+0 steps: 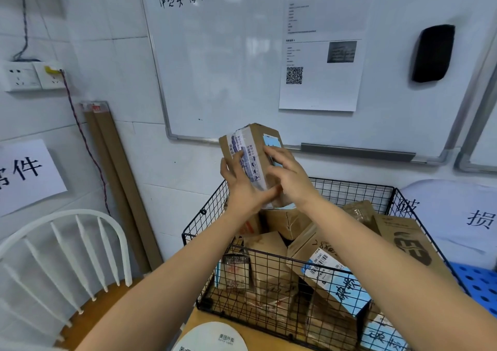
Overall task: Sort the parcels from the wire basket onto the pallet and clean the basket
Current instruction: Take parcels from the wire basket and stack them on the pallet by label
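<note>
I hold a small brown cardboard parcel (254, 146) with printed tape and a blue label up in front of the whiteboard, above the back of the black wire basket (207, 245). My left hand (242, 186) grips its left side and bottom. My right hand (286, 175) wraps its right side, fingers across the front. The basket holds several brown parcels, among them a box with a blue label (330, 278) and a padded envelope (411, 243). A corner of the blue pallet (477, 283) shows at the right.
A whiteboard (242, 54) hangs on the wall behind, its tray just behind the parcel. A white-backed wooden chair (67, 270) stands at the left. Long cardboard strips (118, 178) lean against the wall. A round white disc (212, 337) lies on the wooden table before the basket.
</note>
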